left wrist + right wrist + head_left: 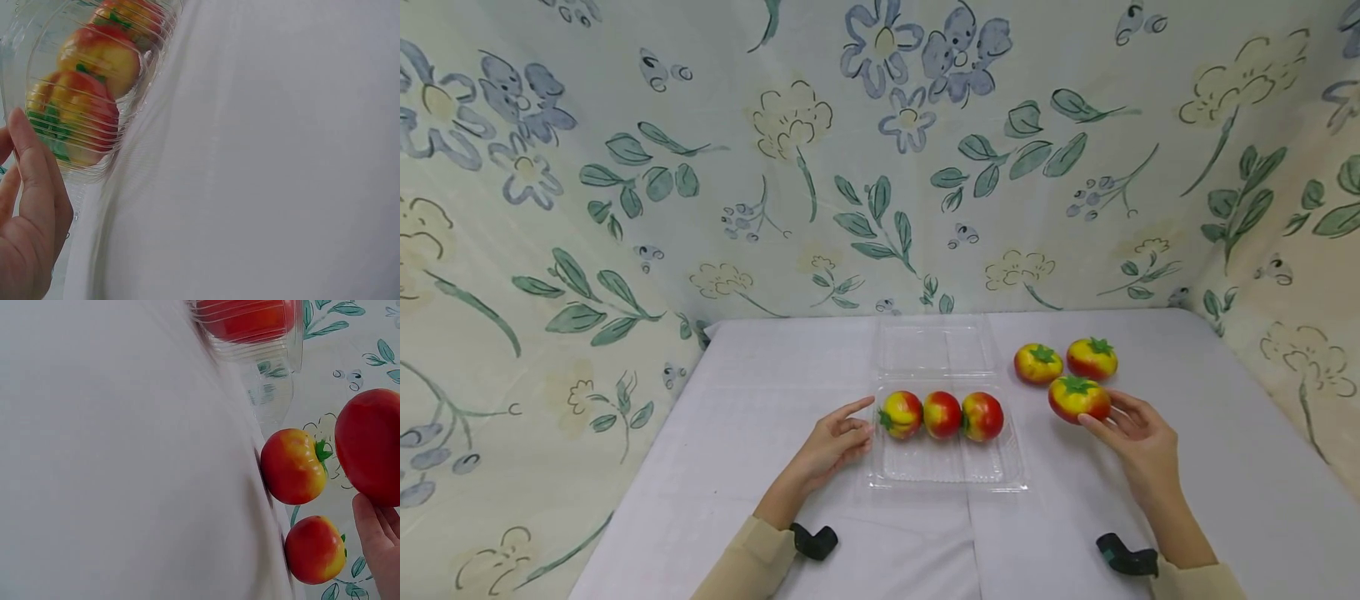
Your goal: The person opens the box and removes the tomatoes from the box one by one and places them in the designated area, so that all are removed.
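My right hand (1138,437) holds a red and yellow persimmon (1077,398) with a green leafy cap, thumb in front and fingers at its right side. In the right wrist view this persimmon (375,447) appears raised above the table. Two more persimmons, a left one (1037,364) and a right one (1092,358), sit behind it. A clear plastic clamshell box (925,477) lies with its lid (934,346) folded back. Three persimmons, one of them the middle one (942,415), stand in a row inside. At the box's left rim is my left hand (831,446), forefinger extended.
A white cloth (760,367) covers the table. Behind it and along the sides hangs a flowered curtain (700,167). Each wrist wears a black device, the left one (815,542) and the right one (1126,556).
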Demonstrator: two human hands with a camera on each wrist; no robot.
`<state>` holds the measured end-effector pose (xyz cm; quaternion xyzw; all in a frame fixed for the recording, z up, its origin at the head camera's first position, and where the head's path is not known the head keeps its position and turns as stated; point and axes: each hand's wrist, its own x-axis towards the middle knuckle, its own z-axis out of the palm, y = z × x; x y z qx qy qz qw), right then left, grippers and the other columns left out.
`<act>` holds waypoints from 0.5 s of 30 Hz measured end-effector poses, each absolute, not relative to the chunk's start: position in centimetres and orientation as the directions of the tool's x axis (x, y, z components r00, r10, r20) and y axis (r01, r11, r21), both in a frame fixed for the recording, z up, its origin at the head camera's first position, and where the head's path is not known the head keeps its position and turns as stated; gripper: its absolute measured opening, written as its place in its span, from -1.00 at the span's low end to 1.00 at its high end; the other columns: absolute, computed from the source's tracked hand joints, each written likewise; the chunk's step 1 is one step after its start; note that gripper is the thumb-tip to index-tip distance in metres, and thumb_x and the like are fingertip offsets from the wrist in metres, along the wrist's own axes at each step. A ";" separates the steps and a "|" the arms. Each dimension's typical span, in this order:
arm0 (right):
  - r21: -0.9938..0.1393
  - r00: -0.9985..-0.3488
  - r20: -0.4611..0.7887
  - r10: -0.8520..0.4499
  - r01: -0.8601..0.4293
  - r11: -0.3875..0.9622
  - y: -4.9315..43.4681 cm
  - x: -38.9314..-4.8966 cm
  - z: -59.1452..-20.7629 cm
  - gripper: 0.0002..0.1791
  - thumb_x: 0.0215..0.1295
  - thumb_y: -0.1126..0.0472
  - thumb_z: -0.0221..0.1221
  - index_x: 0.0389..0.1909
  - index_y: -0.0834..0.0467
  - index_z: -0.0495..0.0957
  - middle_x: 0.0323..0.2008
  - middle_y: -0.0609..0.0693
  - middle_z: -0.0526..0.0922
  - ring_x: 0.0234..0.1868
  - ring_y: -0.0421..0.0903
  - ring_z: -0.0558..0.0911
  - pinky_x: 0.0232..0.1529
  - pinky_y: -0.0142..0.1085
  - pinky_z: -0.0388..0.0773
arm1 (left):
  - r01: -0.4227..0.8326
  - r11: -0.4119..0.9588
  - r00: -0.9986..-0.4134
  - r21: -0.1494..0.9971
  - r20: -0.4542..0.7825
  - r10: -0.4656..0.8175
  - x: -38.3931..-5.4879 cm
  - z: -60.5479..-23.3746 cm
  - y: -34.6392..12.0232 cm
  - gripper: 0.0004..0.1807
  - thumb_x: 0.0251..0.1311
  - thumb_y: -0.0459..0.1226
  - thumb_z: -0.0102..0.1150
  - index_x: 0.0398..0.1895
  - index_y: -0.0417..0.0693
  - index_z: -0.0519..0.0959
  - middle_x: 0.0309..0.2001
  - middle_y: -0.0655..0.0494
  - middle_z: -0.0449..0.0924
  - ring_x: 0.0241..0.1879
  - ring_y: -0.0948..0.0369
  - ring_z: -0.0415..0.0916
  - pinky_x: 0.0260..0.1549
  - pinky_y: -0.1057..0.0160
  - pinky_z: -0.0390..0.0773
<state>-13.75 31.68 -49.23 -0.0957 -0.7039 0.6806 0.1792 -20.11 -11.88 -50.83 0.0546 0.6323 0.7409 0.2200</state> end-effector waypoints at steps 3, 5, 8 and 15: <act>-0.994 -0.916 0.107 0.387 -0.104 0.030 32.3 -13.8 -49.3 -0.41 0.17 0.28 0.42 0.24 0.15 0.48 0.09 -0.14 0.49 0.01 -0.42 0.54 -0.12 -0.61 0.52 | -0.256 -0.108 -0.897 0.961 -0.195 0.397 -20.1 -50.9 -11.9 -0.38 0.35 -0.39 0.20 0.47 -0.07 0.32 -0.19 0.01 0.54 -0.36 0.23 0.56 -0.26 0.39 0.64; -0.995 -0.914 0.096 0.395 -0.093 0.026 32.8 -13.9 -49.3 -0.40 0.17 0.27 0.42 0.24 0.14 0.47 0.10 -0.13 0.48 0.00 -0.41 0.54 -0.13 -0.61 0.52 | -0.256 -0.108 -0.896 0.961 -0.194 0.399 -20.1 -50.9 -11.9 -0.38 0.36 -0.39 0.20 0.47 -0.07 0.32 -0.19 0.01 0.54 -0.36 0.23 0.56 -0.26 0.39 0.63; -0.997 -0.907 0.071 0.414 -0.070 0.018 33.4 -14.0 -49.3 -0.38 0.16 0.24 0.43 0.25 0.11 0.47 0.13 -0.09 0.46 0.00 -0.40 0.53 -0.15 -0.62 0.52 | -0.254 -0.106 -0.896 0.961 -0.192 0.401 -20.1 -50.9 -11.9 -0.38 0.36 -0.39 0.19 0.47 -0.08 0.31 -0.19 0.01 0.54 -0.36 0.23 0.56 -0.26 0.39 0.63; -0.996 -0.884 0.002 0.468 -0.045 -0.080 34.5 -14.4 -49.4 -0.39 0.15 0.25 0.43 0.23 0.06 0.47 0.15 -0.08 0.44 0.03 -0.35 0.52 -0.18 -0.61 0.54 | -0.256 -0.104 -0.896 0.961 -0.196 0.399 -20.1 -50.9 -11.9 -0.38 0.36 -0.38 0.20 0.47 -0.08 0.32 -0.20 0.00 0.54 -0.36 0.23 0.56 -0.26 0.39 0.64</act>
